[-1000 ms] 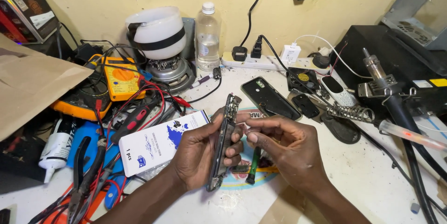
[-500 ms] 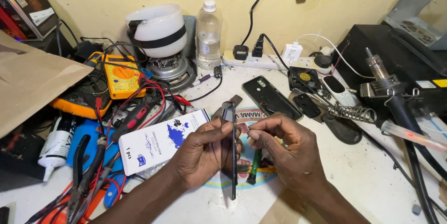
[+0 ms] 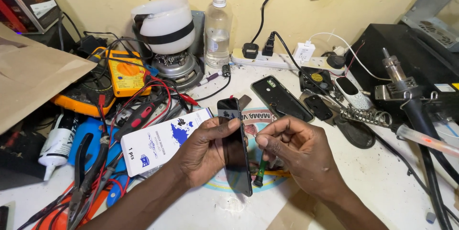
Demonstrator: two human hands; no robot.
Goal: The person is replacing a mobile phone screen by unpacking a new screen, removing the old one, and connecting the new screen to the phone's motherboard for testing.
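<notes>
You've turned the black phone (image 3: 234,146) screen-up since before, left hand (image 3: 205,151) gripping its edges, right hand (image 3: 299,151) pinched shut just beside it, green screwdriver (image 3: 260,172) underneath.

left hand (image 3: 205,151) curled gripping, right hand (image 3: 294,151) fingertips pinched

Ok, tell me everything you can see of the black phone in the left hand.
The black phone is a slim, glossy dark slab, glass-like in look, its screen dark. It is held above the white bench, roughly upright and tilted slightly, top end away from the camera. The left hand grips it from the left, thumb across its front near the top. The right hand is close beside its right edge, fingers pinched; whether they touch it cannot be told.
</notes>
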